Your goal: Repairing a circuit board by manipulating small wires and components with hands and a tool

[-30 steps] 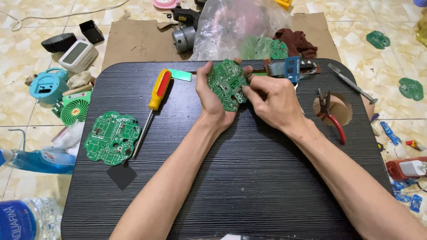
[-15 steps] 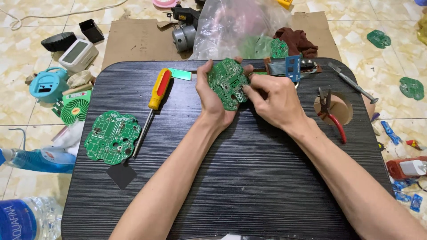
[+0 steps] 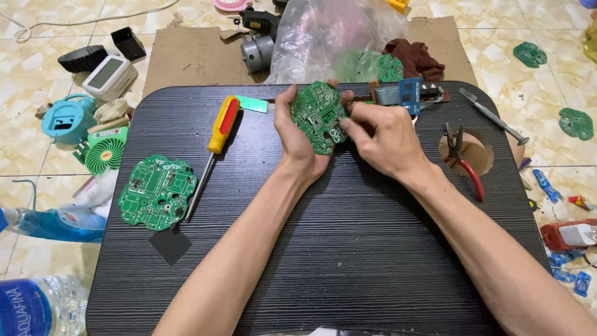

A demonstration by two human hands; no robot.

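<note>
Both hands hold as they did a second ago, with barely any shift: the left hand cups a round green circuit board from behind, thumb on its left rim, while the right hand pinches the board's right edge with curled fingers. That board stays raised over the far middle of the dark, wood-grained worktop. A second green board, lobed and studded with solder points, lies flat near the left edge. Beside it rests a screwdriver with a glossy yellow-and-red handle. Red-handled pliers lie across a round hole near the right edge.
</note>
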